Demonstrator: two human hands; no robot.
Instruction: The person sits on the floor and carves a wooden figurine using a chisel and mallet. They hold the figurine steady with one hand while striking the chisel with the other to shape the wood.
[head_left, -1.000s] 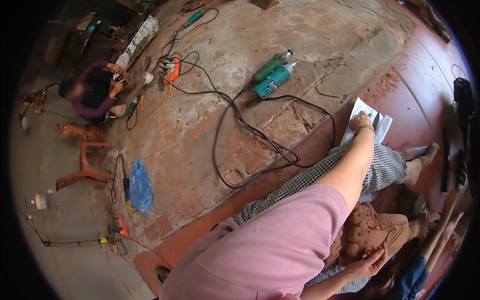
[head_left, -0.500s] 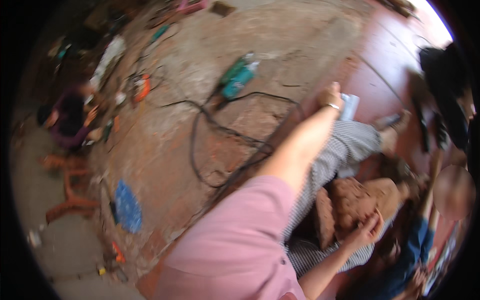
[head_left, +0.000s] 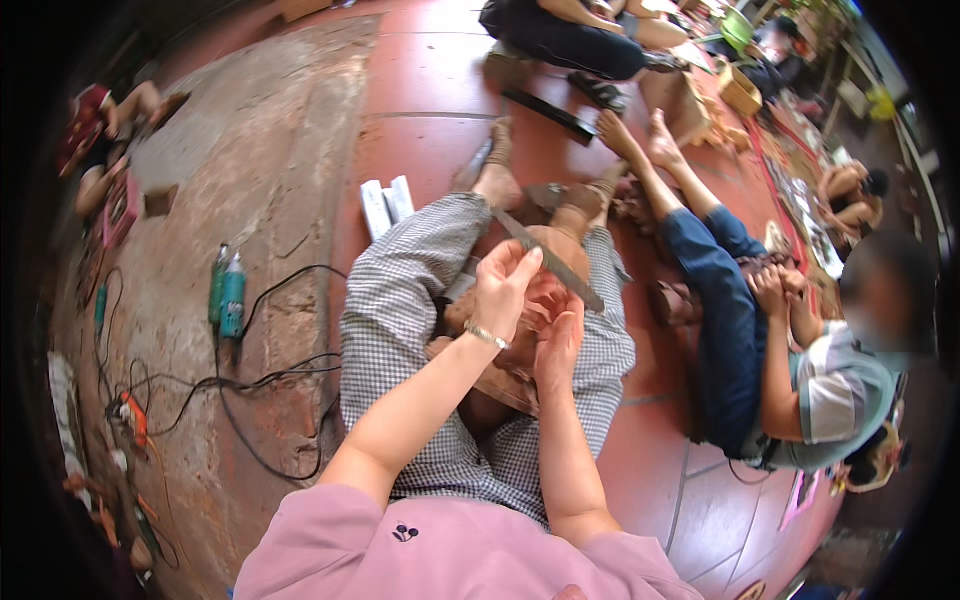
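Red-tiled floor [head_left: 425, 85] spreads beyond the brown carving [head_left: 568, 243], and a co-worker in blue jeans [head_left: 722, 330] sits to the carving's right. Checked trousers [head_left: 400, 285] flank the carving, which sits between the person's legs, partly hidden by the hands. I'd judge it well past roughing out: its far end looks rounded and fairly smooth, its near part lumpier; how much remains I can't tell. Two green power tools [head_left: 232, 298] lie unused well to its left, folded white paper [head_left: 387, 207] nearer. Over it, the left hand [head_left: 500, 290] has its fingers pinched on a flat metal blade [head_left: 562, 270]; the right hand [head_left: 558, 345] curls by the blade's near end, its grip unclear to me.
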